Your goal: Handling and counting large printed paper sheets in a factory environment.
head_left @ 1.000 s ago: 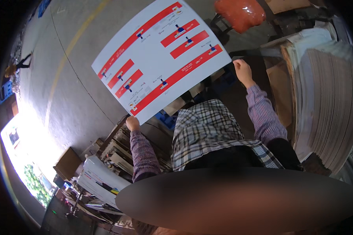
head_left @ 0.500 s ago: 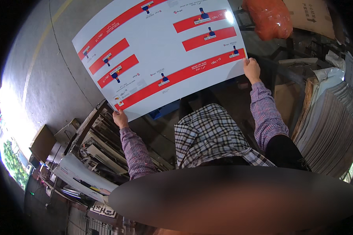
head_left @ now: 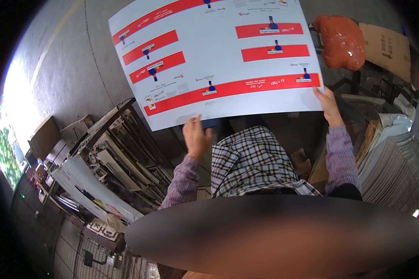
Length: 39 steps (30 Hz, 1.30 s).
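Head view: a large white printed cardboard sheet with red bands (head_left: 219, 60) is held up in front of the person, above the grey concrete floor (head_left: 70, 79). The right hand (head_left: 328, 104) grips its lower right corner. The left hand (head_left: 196, 137) touches its lower edge, fingers spread; whether it grips cannot be told. A stack of flat sheets (head_left: 395, 162) lies to the right, an orange plastic bag (head_left: 342, 42) beyond it.

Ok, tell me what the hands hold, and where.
A printed sheet: left hand at its near edge, right hand at its near right corner.
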Tool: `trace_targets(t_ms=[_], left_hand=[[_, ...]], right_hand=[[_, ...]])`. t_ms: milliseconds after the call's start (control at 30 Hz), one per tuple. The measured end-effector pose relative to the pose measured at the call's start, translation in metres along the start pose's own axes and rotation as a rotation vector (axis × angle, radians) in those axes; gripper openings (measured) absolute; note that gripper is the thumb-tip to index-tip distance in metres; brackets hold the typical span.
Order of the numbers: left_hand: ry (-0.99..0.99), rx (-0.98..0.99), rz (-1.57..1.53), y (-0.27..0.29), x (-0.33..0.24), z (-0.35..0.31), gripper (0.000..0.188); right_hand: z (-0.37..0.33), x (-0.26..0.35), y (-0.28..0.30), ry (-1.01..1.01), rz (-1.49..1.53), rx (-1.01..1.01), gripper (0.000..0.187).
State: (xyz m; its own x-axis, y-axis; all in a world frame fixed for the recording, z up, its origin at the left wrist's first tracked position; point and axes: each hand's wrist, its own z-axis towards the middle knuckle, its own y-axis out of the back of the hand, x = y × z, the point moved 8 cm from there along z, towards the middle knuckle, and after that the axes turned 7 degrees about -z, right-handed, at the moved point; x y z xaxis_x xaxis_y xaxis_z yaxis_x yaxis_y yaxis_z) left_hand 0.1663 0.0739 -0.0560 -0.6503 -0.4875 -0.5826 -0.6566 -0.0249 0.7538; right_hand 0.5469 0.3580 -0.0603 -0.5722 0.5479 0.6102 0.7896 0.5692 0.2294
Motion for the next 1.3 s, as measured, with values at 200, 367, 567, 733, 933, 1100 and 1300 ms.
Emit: trace_targets(t_ms=[200,367,567,733,933,1100,1300], left_hand=[[-0.196,0.052,0.318,-0.003,-0.01,0.041,0.051],[-0.456,0.19,0.507,-0.01,-0.047,0.051,0.043],[-0.722,0.317,1.055,-0.012,-0.108,0.062,0.017],[-0.727,0.273,0.949,0.014,-0.13,0.059,0.01],[-0.648,0.782,0.302,0.072,-0.156,0.051,0.019],[-0.436,0.651,0.237,0.108,-0.134,0.091,0.029],[-0.314,-0.256,0.359,0.132,-0.072,0.148,0.052]], right_hand=[[-0.063,0.117,-0.011,0.055,-0.003,-0.085,0.037],[-0.045,0.086,0.013,0.193,-0.954,-0.268,0.046],[-0.049,0.06,-0.137,0.822,-1.321,0.011,0.069],[-0.047,0.086,-0.133,0.894,-1.339,-0.058,0.065],[-0.081,0.118,-0.122,0.727,-1.226,0.485,0.055],[-0.027,0.143,-0.135,0.373,-1.049,1.003,0.044],[0.049,0.24,-0.12,0.548,-1.248,0.336,0.061]])
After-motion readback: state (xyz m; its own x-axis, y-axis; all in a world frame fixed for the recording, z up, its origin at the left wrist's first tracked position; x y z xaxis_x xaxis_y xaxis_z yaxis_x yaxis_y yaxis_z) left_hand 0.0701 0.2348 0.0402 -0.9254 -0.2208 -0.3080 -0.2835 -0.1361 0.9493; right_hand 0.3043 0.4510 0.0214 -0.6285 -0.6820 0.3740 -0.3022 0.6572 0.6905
